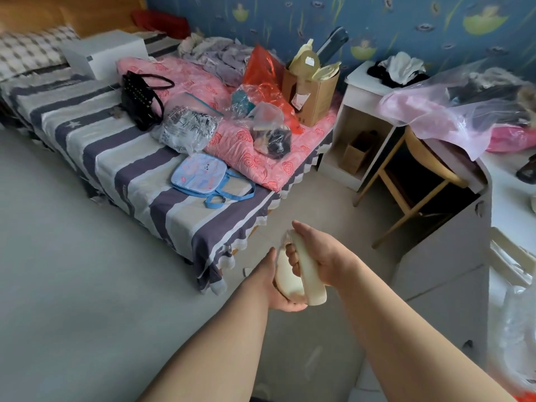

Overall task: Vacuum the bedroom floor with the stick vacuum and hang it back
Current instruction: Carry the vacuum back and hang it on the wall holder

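So the floor is pale, smooth and hard-looking, which should let a vacuum head glide easily. The bed takes up the left side, with a grey-and-white striped sheet hanging soft and wrinkled over its edge. A puffy pink quilt lies along the far edge, with crinkly plastic bags, a black handbag and a cardboard box piled on and around it. A white tabletop sits on the right under thin pink plastic, and a wooden chair is tucked in beside a boxy white nightstand.

The stick vacuum is up in the air over the floor, just off the near corner of the bed. Only its top end shows: smooth cream plastic, rounded body, loop handle. The tube and head are hidden below the arms.

The right hand is wrapped around the handle, fingers curled through the loop. The left hand cups the body from underneath, fingers closed round the bottom.

My guess is it's rigid and top-heavy, since the motor end sits up here, and the glossy shell looks a bit slippery. The loop handle is the obvious place to hold. A second hand under the body makes sense for steering near that dangling sheet, which could get sucked in.
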A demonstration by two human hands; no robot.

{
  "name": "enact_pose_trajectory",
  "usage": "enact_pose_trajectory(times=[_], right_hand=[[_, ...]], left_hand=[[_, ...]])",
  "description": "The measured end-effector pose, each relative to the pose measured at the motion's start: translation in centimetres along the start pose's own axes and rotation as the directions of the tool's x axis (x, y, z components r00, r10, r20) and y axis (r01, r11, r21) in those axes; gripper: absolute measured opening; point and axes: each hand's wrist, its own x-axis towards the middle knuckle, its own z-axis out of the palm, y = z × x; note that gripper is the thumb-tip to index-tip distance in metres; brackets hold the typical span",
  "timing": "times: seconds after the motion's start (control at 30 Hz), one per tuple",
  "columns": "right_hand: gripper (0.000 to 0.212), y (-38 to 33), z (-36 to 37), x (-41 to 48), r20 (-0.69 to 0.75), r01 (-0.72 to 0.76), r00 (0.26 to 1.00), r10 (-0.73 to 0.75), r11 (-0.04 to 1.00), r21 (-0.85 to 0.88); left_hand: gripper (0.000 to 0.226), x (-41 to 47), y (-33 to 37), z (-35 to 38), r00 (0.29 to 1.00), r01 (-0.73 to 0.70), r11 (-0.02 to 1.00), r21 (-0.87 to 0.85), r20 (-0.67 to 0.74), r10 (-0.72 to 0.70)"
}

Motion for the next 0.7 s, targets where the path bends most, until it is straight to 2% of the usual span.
enact_pose_trajectory(times=[0.2,0.43,0.7], right_hand=[[0.044,-1.8,1.7,-0.3,0.097,0.014,0.995,-0.009,0.998,-0.057],[0.041,-3.5,3.5,-1.1,0.189,-0.03,0.981,0.035,0.999,-0.03],[0.041,-5.3,6.1,-1.8,0.3,-0.01,0.954,0.019,0.999,-0.034]], left_hand=[[0.057,-1.8,0.5,-0.5,0.999,-0.046,0.997,-0.056,0.003,0.046],[0.055,-2.5,0.6,-1.4,0.993,-0.115,0.987,-0.109,-0.017,0.114],[0.054,-4.0,2.0,-3.2,0.989,-0.149,0.978,-0.142,-0.007,0.15]])
